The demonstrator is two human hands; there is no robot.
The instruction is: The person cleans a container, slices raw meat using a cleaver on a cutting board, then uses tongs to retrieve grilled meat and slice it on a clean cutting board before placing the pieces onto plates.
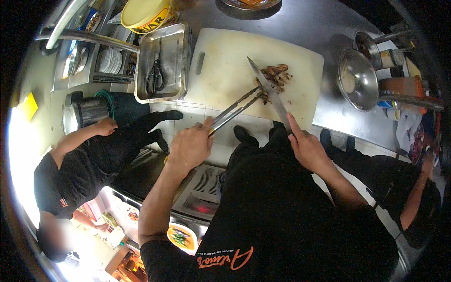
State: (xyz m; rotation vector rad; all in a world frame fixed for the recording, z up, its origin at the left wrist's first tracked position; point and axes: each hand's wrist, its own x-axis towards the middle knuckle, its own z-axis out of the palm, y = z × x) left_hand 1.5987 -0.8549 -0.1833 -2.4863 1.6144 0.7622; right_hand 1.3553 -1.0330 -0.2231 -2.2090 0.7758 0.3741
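A pile of chopped browned meat (278,75) lies on the right half of a white plastic cutting board (225,53). My left hand (192,144) grips metal tongs (234,109), whose tips touch the near left edge of the meat. In my right hand (306,144) is a long kitchen knife (275,98); its blade lies across the left part of the meat, over the tong tips, and its point is aimed away from me. How the fingers wrap the knife handle is partly hidden.
Left of the board stands a steel tray (172,70) holding black-handled scissors (155,77); a yellow tub (146,14) is behind it. A steel bowl (357,81) sits right. One person (77,169) stands at left, another (387,179) at right.
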